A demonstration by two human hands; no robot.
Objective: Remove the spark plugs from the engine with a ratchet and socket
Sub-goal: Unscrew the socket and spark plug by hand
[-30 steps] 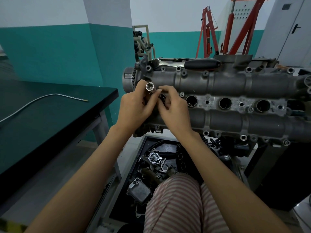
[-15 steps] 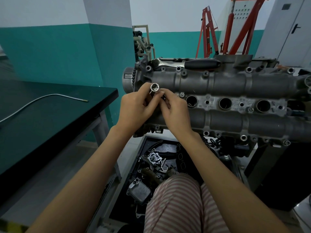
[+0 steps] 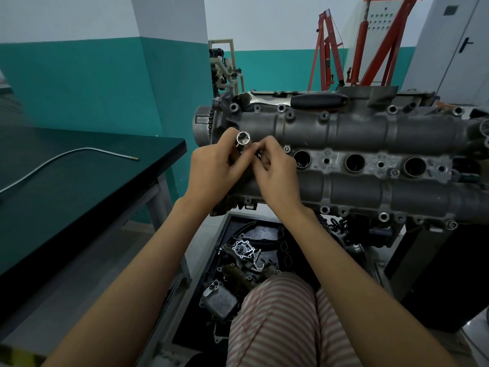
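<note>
1. The step in hand looks like handling the socket (image 3: 243,139) at the leftmost plug well of the engine (image 3: 344,160), either lifting it out with a plug inside or seating it; I cannot tell which, since the well itself is hidden behind the hands.
2. The left hand (image 3: 214,170) holds the socket, thumb and fingers curled narrowly round its shaft, with the open hex end tilted up toward the camera.
3. The right hand (image 3: 275,173) has its fingers (image 3: 260,151) pinched close together at the lower part of the socket; what they grip there, possibly a plug or an extension, is too hidden to name.
4. The ratchet (image 3: 304,102) lies on top of the engine, behind the hands, untouched.
5. Three further wells (image 3: 355,162) stand open along the cover to the right.
6. Next, the move likely calls for freeing whatever sits in the socket, then carrying it to the next well and fetching the ratchet.
</note>
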